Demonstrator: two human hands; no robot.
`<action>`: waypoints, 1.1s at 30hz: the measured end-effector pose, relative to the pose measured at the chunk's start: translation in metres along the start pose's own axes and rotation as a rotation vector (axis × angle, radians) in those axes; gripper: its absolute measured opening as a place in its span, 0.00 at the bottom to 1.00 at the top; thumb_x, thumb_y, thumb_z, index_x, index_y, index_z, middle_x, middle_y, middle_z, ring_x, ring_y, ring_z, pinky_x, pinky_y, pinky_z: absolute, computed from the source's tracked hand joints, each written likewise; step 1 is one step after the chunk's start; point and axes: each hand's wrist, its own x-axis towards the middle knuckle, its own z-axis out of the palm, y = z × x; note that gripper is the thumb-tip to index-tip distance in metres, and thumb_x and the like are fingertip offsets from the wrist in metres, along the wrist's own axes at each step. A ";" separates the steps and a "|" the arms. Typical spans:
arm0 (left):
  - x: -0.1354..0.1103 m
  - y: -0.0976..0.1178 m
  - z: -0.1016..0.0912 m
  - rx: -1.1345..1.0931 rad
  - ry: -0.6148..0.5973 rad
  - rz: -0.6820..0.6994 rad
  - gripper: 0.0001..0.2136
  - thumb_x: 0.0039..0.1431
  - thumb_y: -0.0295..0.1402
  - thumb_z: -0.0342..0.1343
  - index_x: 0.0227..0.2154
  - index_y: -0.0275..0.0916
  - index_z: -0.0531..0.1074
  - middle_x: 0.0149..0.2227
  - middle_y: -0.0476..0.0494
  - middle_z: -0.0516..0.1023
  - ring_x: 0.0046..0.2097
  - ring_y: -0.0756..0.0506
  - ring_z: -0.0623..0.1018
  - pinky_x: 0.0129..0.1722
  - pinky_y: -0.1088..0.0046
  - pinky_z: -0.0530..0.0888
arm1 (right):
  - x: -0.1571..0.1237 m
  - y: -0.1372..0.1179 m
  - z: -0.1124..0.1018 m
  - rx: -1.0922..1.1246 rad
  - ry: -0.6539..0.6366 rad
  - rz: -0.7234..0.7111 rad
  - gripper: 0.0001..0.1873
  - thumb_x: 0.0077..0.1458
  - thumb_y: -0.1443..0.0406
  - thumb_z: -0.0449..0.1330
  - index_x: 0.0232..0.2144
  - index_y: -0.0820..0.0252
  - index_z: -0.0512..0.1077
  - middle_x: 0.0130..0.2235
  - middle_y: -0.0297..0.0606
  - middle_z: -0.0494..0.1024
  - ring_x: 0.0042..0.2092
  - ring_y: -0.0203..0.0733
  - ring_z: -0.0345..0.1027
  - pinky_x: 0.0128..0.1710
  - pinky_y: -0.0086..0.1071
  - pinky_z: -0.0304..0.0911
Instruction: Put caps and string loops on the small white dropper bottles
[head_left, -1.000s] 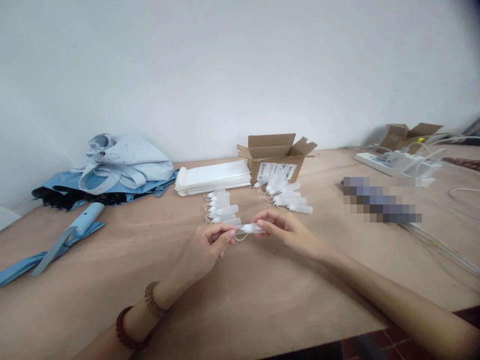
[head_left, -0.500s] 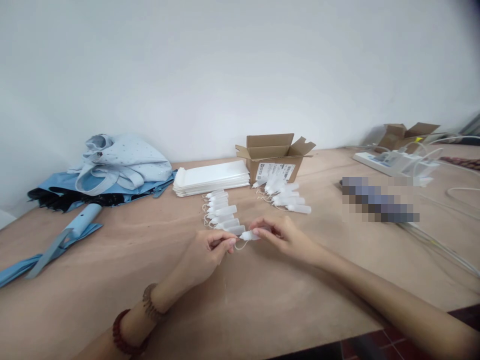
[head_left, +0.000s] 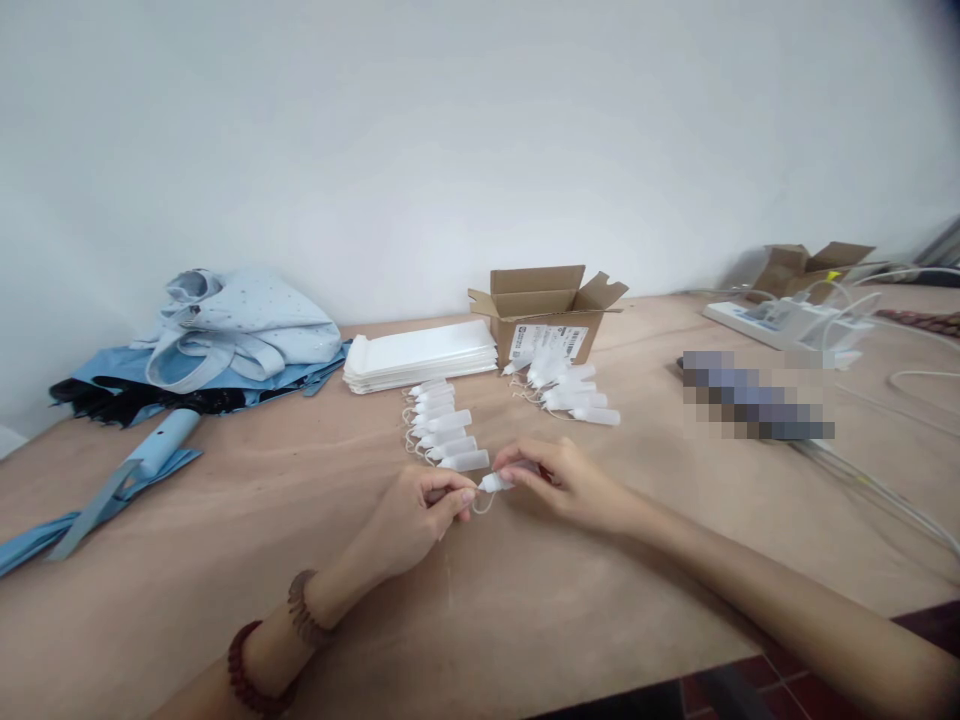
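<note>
My right hand (head_left: 571,484) pinches a small white plastic bottle (head_left: 495,483) by its body, low over the wooden table (head_left: 480,610). My left hand (head_left: 416,520), fingers closed, pinches the thin string or cap end at the bottle's left tip. A neat row of several similar small bottles (head_left: 444,425) lies just beyond my hands. A looser heap of bottles (head_left: 570,390) lies to the right of that row, in front of an open cardboard box (head_left: 546,310).
A stack of white pouches (head_left: 420,355) lies left of the box. Pale blue clothing (head_left: 240,325) and a blue folded umbrella (head_left: 120,470) sit at the left. A power strip (head_left: 787,322), cables and another box (head_left: 810,265) are at the right.
Both hands have moved slightly toward me and down with the bottle; more of the bottle is now covered by my right fingers.
</note>
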 end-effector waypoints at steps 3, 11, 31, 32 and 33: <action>-0.001 0.004 -0.001 -0.015 -0.008 -0.016 0.15 0.58 0.40 0.50 0.30 0.34 0.75 0.22 0.48 0.71 0.19 0.55 0.64 0.19 0.78 0.59 | 0.000 0.000 0.001 -0.004 0.007 -0.009 0.11 0.61 0.62 0.51 0.37 0.61 0.72 0.29 0.34 0.75 0.26 0.32 0.62 0.28 0.26 0.56; 0.001 -0.001 0.000 -0.089 0.012 -0.016 0.15 0.57 0.42 0.51 0.28 0.35 0.74 0.22 0.49 0.71 0.18 0.55 0.62 0.19 0.78 0.57 | 0.000 0.000 0.002 -0.008 0.021 -0.017 0.11 0.61 0.62 0.51 0.38 0.59 0.71 0.32 0.36 0.77 0.28 0.35 0.66 0.30 0.28 0.59; 0.000 0.001 0.004 -0.145 0.150 -0.017 0.14 0.57 0.43 0.51 0.28 0.36 0.72 0.17 0.54 0.63 0.19 0.54 0.61 0.20 0.78 0.56 | 0.003 -0.004 0.003 0.020 0.082 0.035 0.10 0.60 0.64 0.52 0.37 0.60 0.72 0.32 0.35 0.78 0.26 0.33 0.64 0.27 0.26 0.56; 0.000 -0.001 0.005 -0.145 0.145 -0.014 0.14 0.57 0.43 0.52 0.28 0.36 0.72 0.17 0.54 0.63 0.19 0.54 0.61 0.20 0.78 0.56 | 0.003 -0.004 0.004 0.021 0.082 0.036 0.10 0.60 0.64 0.52 0.37 0.60 0.72 0.31 0.35 0.78 0.26 0.33 0.64 0.27 0.26 0.56; 0.000 -0.002 0.005 -0.145 0.141 -0.012 0.14 0.57 0.43 0.52 0.27 0.36 0.72 0.17 0.54 0.64 0.19 0.54 0.60 0.20 0.78 0.56 | 0.003 -0.003 0.004 0.020 0.081 0.037 0.10 0.60 0.64 0.52 0.37 0.60 0.72 0.31 0.35 0.78 0.26 0.33 0.64 0.26 0.26 0.56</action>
